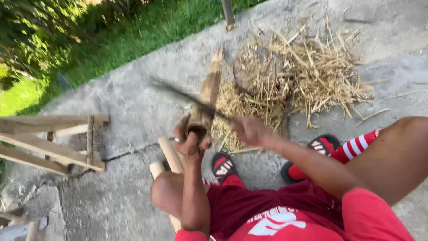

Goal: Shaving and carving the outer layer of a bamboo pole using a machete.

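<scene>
My left hand (191, 140) grips the near end of a thick bamboo piece (209, 89) that slants up and away from me over the concrete. My right hand (249, 130) holds the handle of a long dark blade (187, 96), blurred with motion, lying across the bamboo near my left hand. A ring shows on a left finger. Behind the bamboo is a round wooden chopping block (254, 67) surrounded by a heap of straw-coloured shavings (312, 71).
Two pale bamboo sticks (169, 156) lie by my left knee. A wooden frame (53, 143) stands at the left. My feet wear red striped socks and black sandals (323, 145). Grass (111, 35) borders the concrete; a post (228, 13) stands at the back.
</scene>
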